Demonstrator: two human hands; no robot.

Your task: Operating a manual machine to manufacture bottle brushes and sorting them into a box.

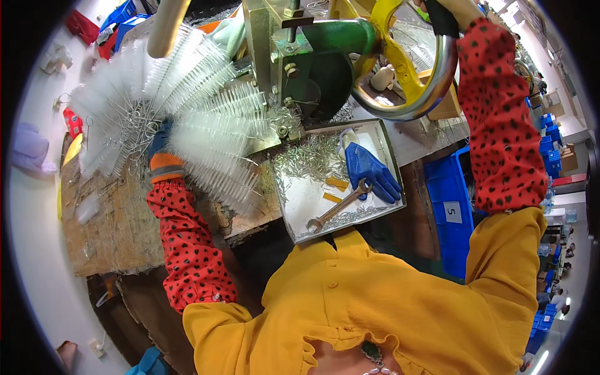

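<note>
My left hand (161, 139), in a blue glove with an orange and grey cuff, reaches in among the looped wire ends of many white bristle brushes (215, 128). The brushes fan out around it, and its fingers are hidden under them. At the upper edge my right hand (461, 11) is bare and partly cut off by the frame. It grips the black-wrapped part of a handwheel (400, 111) with a steel rim and yellow spokes. That wheel belongs to a green press (331, 37) standing in front of me.
Near my body a white tray (292, 215) holds loose small metal pieces, a blue-coated glove (370, 169), an open-ended wrench (337, 206) and small yellow strips. A blue bin (447, 181) stands to the right. A worn wooden bench (112, 231) extends left. A pale rod (165, 31) juts in above the brushes.
</note>
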